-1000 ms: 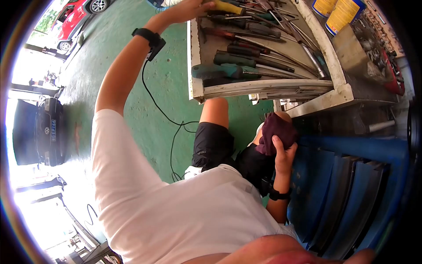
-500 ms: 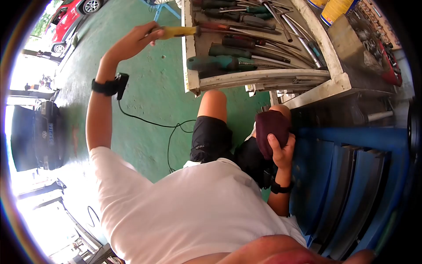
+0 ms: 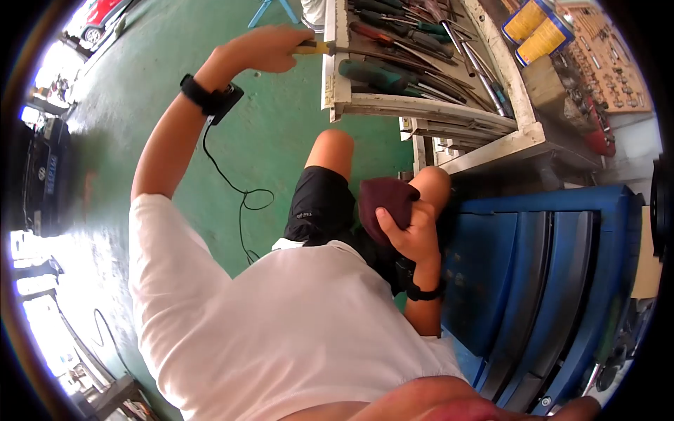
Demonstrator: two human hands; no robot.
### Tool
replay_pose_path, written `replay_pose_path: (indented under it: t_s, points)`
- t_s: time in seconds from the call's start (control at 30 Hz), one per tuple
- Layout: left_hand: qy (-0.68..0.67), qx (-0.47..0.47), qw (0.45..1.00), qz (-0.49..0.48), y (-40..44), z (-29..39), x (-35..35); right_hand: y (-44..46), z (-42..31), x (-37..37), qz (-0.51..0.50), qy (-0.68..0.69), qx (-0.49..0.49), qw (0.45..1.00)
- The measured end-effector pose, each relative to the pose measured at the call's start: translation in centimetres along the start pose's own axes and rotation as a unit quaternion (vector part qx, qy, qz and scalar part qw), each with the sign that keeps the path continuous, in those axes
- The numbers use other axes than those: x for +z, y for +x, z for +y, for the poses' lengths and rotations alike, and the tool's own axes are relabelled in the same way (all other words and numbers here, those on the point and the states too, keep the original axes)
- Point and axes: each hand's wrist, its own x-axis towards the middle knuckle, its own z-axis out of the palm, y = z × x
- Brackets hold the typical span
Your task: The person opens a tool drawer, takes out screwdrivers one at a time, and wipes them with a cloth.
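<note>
My left hand (image 3: 270, 49) is closed around the yellow handle of a screwdriver (image 3: 319, 48), at the left side of an open drawer (image 3: 428, 111). The screwdriver's shaft reaches over the drawer, above other tools. Inside lie several screwdrivers, among them one with a teal handle (image 3: 375, 74), and long metal shafts. My right hand (image 3: 414, 231) grips a bunched maroon cloth (image 3: 386, 203) above my right thigh, with the thumb pressed on its near side.
A blue cabinet (image 3: 481, 274) with dark strips stands at my right. Yellow cans (image 3: 544, 42) and a tray of small metal parts (image 3: 604, 56) sit beyond the drawer. A black cable (image 3: 242, 203) hangs from my left wrist. Parked cars, one dark (image 3: 49, 175), are at the left.
The view has shifted. My left hand has moved right relative to the drawer's edge, and less of the yellow handle shows. The right hand still grips the cloth.
</note>
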Motion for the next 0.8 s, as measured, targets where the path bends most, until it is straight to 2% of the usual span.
replay_pose_path:
  t_s: [0.07, 0.1, 0.17, 0.2, 0.27, 0.3, 0.37, 0.4, 0.43, 0.5, 0.53, 0.57, 0.6, 0.63, 0.67, 0.7, 0.73, 0.8]
  points:
    - [-0.039, -0.045, 0.998, 0.022, -1.5, 0.8, -0.5, -0.3, -1.0, -0.3, -0.057, -0.152, 0.021, 0.986]
    - [-0.049, -0.055, 0.997, 0.030, -2.9, 0.7, 0.2, -0.3, -1.8, -0.4, -0.071, -0.157, 0.015, 0.985]
    - [0.011, -0.060, 0.986, 0.157, -6.1, 0.0, 1.7, 0.2, -3.5, 0.1, -0.189, -0.368, 0.093, 0.906]
    - [0.003, -0.075, 0.984, 0.162, -8.1, -0.2, 2.6, 0.2, -3.9, 0.7, -0.203, -0.371, 0.085, 0.902]
    - [-0.060, -0.161, 0.975, 0.144, -12.9, 0.3, 4.4, 0.7, -4.5, 2.1, -0.187, -0.357, -0.103, 0.909]
    - [-0.067, -0.180, 0.969, 0.155, -15.1, 0.8, 5.8, 1.2, -4.7, 3.1, -0.203, -0.357, -0.120, 0.904]
    - [-0.258, -0.247, 0.923, 0.141, -19.6, 2.6, 10.6, 2.3, -5.4, 5.5, -0.241, -0.287, -0.225, 0.899]
    - [-0.328, -0.257, 0.895, 0.156, -21.2, 3.7, 12.8, 3.1, -5.3, 7.1, -0.264, -0.284, -0.243, 0.889]
    - [-0.398, -0.264, 0.862, 0.168, -22.6, 5.1, 15.1, 3.7, -5.3, 9.1, -0.208, -0.203, -0.282, 0.914]
    - [-0.541, -0.188, 0.781, 0.249, -24.0, 7.5, 19.3, 4.3, -4.4, 12.8, -0.165, -0.108, -0.310, 0.930]
    - [-0.588, -0.140, 0.743, 0.286, -24.4, 8.9, 20.1, 4.1, -3.3, 14.6, -0.175, 0.040, -0.215, 0.960]
    - [-0.589, -0.151, 0.738, 0.292, -25.0, 9.9, 20.3, 4.2, -2.4, 16.1, -0.176, 0.184, -0.113, 0.961]
    - [-0.587, -0.119, 0.736, 0.315, -25.3, 10.9, 19.8, 4.4, -1.9, 17.5, -0.184, 0.190, -0.111, 0.958]
    - [-0.582, -0.084, 0.736, 0.335, -25.4, 11.7, 19.4, 4.7, -1.5, 18.7, -0.136, 0.162, -0.135, 0.968]
    - [-0.579, -0.090, 0.738, 0.334, -25.0, 12.4, 19.3, 5.0, -1.0, 19.9, -0.084, 0.133, -0.156, 0.975]
    - [-0.584, -0.104, 0.713, 0.373, -24.6, 13.4, 19.4, 5.6, -1.3, 21.0, -0.028, 0.155, -0.134, 0.978]
    - [-0.586, -0.116, 0.688, 0.413, -24.1, 13.6, 19.3, 5.6, -4.2, 21.4, 0.010, 0.240, -0.047, 0.970]
    - [-0.590, -0.117, 0.692, 0.399, -23.3, 12.9, 19.2, 6.9, -3.8, 21.8, 0.004, 0.282, -0.003, 0.959]
